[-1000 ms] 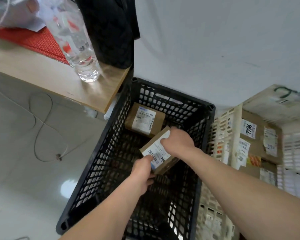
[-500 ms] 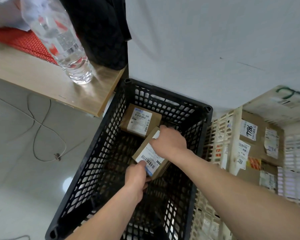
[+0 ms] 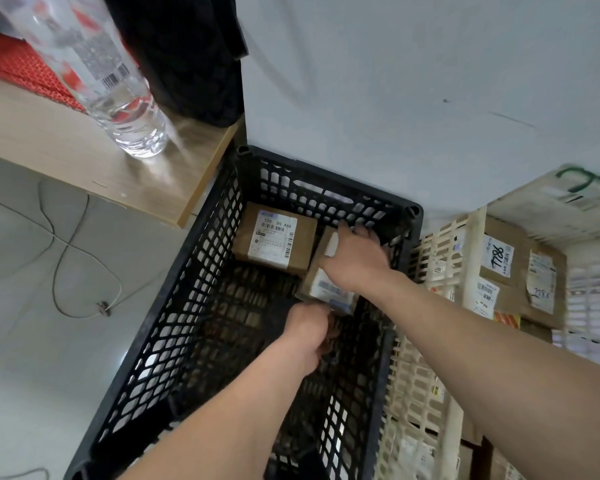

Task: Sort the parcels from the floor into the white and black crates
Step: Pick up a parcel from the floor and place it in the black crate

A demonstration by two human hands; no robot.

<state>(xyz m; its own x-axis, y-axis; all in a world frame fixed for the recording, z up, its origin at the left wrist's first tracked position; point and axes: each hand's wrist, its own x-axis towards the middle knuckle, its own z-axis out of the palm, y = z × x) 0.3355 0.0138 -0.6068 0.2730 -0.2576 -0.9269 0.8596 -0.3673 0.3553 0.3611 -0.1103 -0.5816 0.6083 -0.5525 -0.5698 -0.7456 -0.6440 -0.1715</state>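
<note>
The right hand (image 3: 355,261) lies over the small parcel (image 3: 326,289), fingers bent down around its far end. The left hand (image 3: 307,329) has its fingers curled together on the near edge (blurred, but pinching it). The parcel sits low inside the black crate (image 3: 174,306), with a second parcel (image 3: 274,239) just left of the right fingertips. The white crate (image 3: 440,258) stands to their right.
</note>
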